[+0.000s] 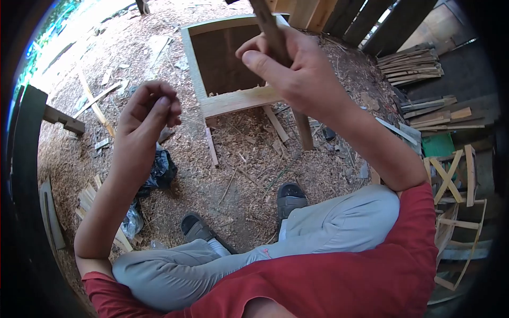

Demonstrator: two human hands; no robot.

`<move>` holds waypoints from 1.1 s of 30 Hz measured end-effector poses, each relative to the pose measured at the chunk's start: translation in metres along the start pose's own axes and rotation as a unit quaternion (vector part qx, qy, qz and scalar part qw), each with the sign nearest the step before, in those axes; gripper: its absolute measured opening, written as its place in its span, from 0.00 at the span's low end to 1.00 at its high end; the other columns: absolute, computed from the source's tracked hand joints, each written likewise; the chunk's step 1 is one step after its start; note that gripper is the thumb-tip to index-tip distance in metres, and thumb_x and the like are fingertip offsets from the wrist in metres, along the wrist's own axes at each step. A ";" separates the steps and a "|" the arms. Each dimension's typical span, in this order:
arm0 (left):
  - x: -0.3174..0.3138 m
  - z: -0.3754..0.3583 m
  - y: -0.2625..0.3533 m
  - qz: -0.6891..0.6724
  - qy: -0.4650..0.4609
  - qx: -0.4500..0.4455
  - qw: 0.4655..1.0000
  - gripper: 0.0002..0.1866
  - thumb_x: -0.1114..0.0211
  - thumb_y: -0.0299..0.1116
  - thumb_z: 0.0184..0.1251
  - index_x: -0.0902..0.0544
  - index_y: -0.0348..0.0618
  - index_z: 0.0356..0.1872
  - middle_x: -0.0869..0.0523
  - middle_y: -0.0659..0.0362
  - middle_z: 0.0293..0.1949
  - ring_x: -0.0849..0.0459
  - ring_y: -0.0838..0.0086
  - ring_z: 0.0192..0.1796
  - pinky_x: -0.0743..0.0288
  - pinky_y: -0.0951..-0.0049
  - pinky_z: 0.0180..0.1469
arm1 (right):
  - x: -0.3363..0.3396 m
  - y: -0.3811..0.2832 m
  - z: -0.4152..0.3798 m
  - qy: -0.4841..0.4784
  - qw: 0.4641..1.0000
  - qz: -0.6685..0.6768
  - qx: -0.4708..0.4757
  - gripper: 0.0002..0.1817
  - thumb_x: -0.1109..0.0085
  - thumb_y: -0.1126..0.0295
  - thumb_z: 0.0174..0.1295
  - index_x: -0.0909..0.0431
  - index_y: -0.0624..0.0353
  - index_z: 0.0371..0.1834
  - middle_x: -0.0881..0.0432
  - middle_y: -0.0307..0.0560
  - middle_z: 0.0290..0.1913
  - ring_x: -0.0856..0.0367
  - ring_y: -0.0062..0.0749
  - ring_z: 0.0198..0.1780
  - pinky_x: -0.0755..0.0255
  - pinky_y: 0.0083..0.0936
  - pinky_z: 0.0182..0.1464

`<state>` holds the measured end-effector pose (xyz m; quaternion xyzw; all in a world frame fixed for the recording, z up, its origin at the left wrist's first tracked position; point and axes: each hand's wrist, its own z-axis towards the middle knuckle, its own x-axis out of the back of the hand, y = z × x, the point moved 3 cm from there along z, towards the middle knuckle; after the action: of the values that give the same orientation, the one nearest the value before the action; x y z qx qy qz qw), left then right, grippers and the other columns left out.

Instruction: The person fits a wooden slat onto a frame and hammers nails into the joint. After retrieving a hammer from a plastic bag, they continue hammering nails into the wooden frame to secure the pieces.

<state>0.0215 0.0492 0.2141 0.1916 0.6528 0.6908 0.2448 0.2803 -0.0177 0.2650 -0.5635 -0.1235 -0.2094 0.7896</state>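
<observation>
My right hand (297,74) is wrapped round the wooden handle of a hammer (269,26), raised above the right side of a wooden frame. The top edge of the view cuts off most of the hammer's head. My left hand (144,114) is held up left of the frame, its fingers curled and the thumb pressed against them. Anything pinched there is too small to make out. The open rectangular wooden frame (238,102) stands in front of me, with a leg (303,130) below its near right corner. Neither hand touches the frame.
Wood shavings and scraps cover the ground (212,185). A black plastic bag (161,170) lies below my left hand. Stacked wood strips (411,64) lie at right, near crossed wooden frames (449,177). A dark post (26,159) stands at left. My sandaled feet (291,199) rest below.
</observation>
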 end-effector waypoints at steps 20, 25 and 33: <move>-0.028 0.020 0.024 0.040 -0.074 -0.011 0.996 0.27 0.29 0.29 0.74 0.34 0.33 0.64 0.10 0.50 0.45 0.10 0.75 0.49 0.17 0.77 0.52 | -0.032 -0.014 0.005 -0.090 0.988 0.122 0.027 0.10 0.33 0.74 0.66 0.29 0.58 0.38 0.14 0.46 0.42 0.14 0.22 0.45 0.19 0.24 0.51; -0.022 0.023 0.021 0.047 -0.072 -0.001 0.996 0.28 0.28 0.29 0.73 0.35 0.34 0.64 0.10 0.50 0.45 0.10 0.74 0.49 0.17 0.76 0.53 | -0.035 -0.013 0.006 -0.120 0.981 0.150 0.009 0.10 0.34 0.73 0.67 0.29 0.58 0.39 0.13 0.46 0.43 0.14 0.22 0.45 0.19 0.24 0.51; -0.008 0.026 0.005 0.122 -0.011 -0.025 0.992 0.21 0.33 0.44 0.78 0.24 0.39 0.59 0.18 0.61 0.47 0.19 0.82 0.48 0.23 0.77 0.46 | -0.038 -0.005 0.007 -0.077 0.995 0.060 0.024 0.14 0.30 0.73 0.66 0.30 0.57 0.35 0.13 0.44 0.37 0.16 0.19 0.40 0.22 0.22 0.44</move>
<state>0.0428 0.0647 0.2215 0.2707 0.6043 0.7297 0.1705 0.2446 -0.0050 0.2556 -0.5650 -0.1543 -0.1145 0.8024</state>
